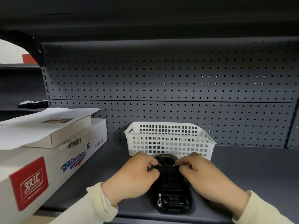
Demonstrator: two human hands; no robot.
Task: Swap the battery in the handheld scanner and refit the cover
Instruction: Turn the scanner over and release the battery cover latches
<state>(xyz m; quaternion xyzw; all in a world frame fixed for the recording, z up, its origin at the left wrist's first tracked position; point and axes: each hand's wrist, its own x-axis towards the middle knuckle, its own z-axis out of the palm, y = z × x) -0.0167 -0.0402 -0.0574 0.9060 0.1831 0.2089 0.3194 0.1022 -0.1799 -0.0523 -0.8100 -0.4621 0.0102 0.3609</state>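
The black handheld scanner lies back-up on the dark grey shelf, its far end just in front of the white lattice basket, which serves as the landmark here. The person's left hand rests on the scanner's left flank, in front of the basket's left half, with thumb and forefinger pinched narrow on a small metal latch at the upper left corner of the back cover. The right hand mirrors it in front of the basket's right half, fingertips pinched on the matching latch at the upper right corner. The scanner's body runs between the two wrists toward the shelf's front edge. Left of the basket stand stacked white cartons with a sheet of paper draped on top. Behind the basket rises a perforated back panel.
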